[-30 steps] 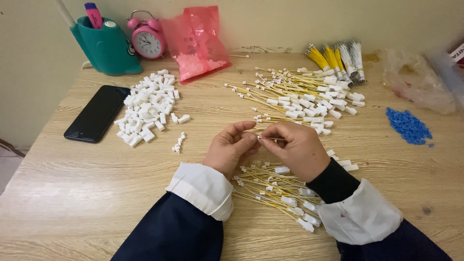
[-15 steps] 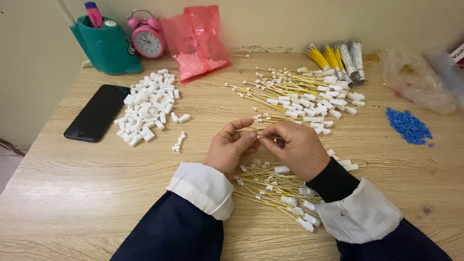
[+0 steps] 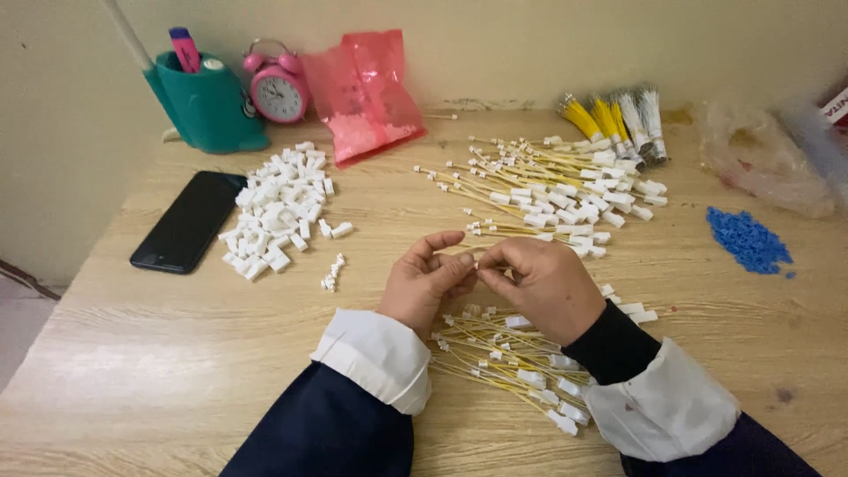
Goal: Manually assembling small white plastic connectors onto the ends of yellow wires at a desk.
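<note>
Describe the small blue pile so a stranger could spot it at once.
Start at the wooden table and go to its right side, just below the crumpled clear bag. The pile of tiny blue pieces lies there, the only blue heap.

Pink bag [image 3: 367,93]: translucent plastic, crumpled, leans vs back wall, centre-left of table, white bits inside at the bottom.

Clear bag [image 3: 764,159]: crinkled, far right, just behind blue beads [image 3: 746,238]; contents can't tell.

Phone [image 3: 188,221]: black rectangle, flat at left edge, screen dark.

Clock [image 3: 278,88]: pink, round white dial, between teal holder [image 3: 208,106] and pink bag.

Box corner [image 3: 835,106]: white w/ red print, at right frame edge, mostly cut off.
</note>
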